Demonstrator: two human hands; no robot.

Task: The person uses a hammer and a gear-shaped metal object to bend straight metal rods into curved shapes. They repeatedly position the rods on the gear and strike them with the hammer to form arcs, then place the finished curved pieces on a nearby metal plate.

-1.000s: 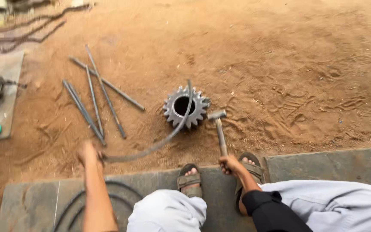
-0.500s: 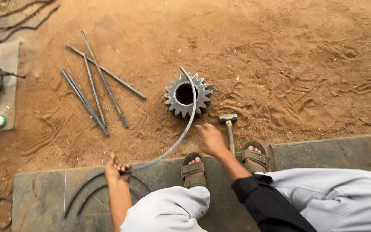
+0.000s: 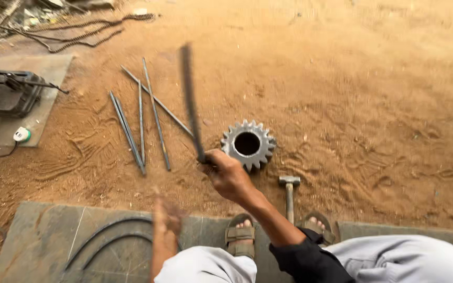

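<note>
My right hand (image 3: pixel 227 175) is closed around the lower end of a dark bent metal rod (image 3: pixel 189 99), which sticks up and away from me, blurred by motion. Just right of that hand a grey toothed gear (image 3: pixel 248 144) with a round hole lies flat on the sandy ground. A small hammer (image 3: pixel 289 193) lies on the sand between the gear and my sandalled feet. My left hand (image 3: pixel 166 217) is blurred above the stone slab's edge, close to two curved dark bars (image 3: pixel 106 238); I cannot tell whether it holds anything.
Several straight steel rods (image 3: pixel 142 123) lie on the sand left of the gear. A dark machine (image 3: pixel 6 91) and a small tape measure (image 3: pixel 22 134) sit on a slab (image 3: pixel 48 71) at far left. Twisted bars (image 3: pixel 79 26) lie at the top left.
My right hand left the hammer on the ground, took the bent rod and swung it upright. My left hand let go of the rod's end and is moving over the slab.
</note>
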